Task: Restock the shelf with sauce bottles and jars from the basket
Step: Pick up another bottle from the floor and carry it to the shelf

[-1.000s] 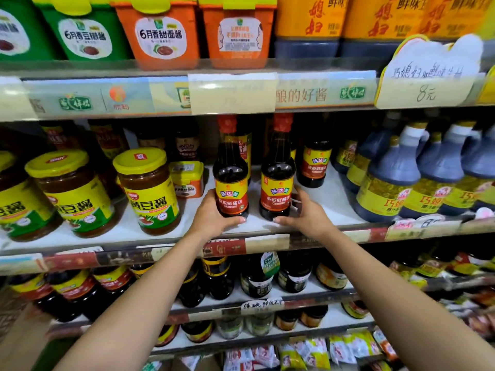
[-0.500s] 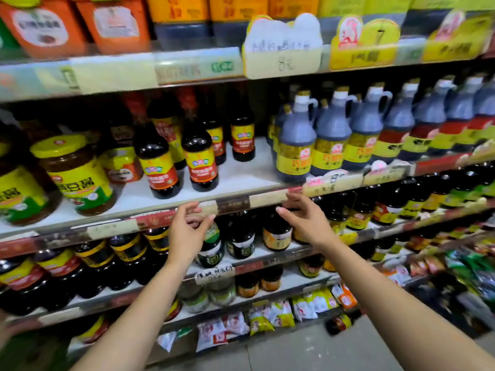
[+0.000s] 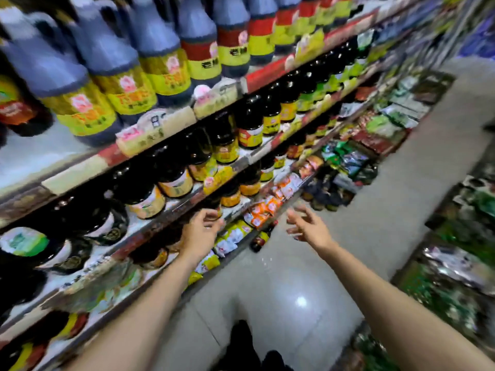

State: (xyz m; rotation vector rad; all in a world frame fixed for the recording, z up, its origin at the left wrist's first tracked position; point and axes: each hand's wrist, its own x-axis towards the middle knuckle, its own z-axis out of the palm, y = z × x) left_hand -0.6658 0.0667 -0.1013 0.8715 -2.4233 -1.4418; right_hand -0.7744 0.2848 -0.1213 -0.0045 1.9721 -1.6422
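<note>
In the shop aisle, both bare arms were stretched forward at the level of the lower shelves. The left hand [image 3: 201, 232] hung in front of the shelf [image 3: 267, 74], just before a lower rail, its fingers loosely bent and holding nothing. The right hand [image 3: 308, 228] was out over the floor [image 3: 294, 290], well apart from the shelf, fingers spread and empty.

The sauce bottles [image 3: 250, 121] stood in dark rows with yellow and red labels on the middle tier, with squat jars [image 3: 174, 180] just left of them on the same tier. Above them a row of blue-grey jugs [image 3: 107, 57] with yellow labels filled the upper tier. One dark bottle [image 3: 261, 238] with a red cap was on the floor, tilted, just beside the bottom tier and between the two hands in the view. Orange and yellow packets [image 3: 270, 204] lay along the lowest tier. The whole view was blurred, so the labels could not be read.
</note>
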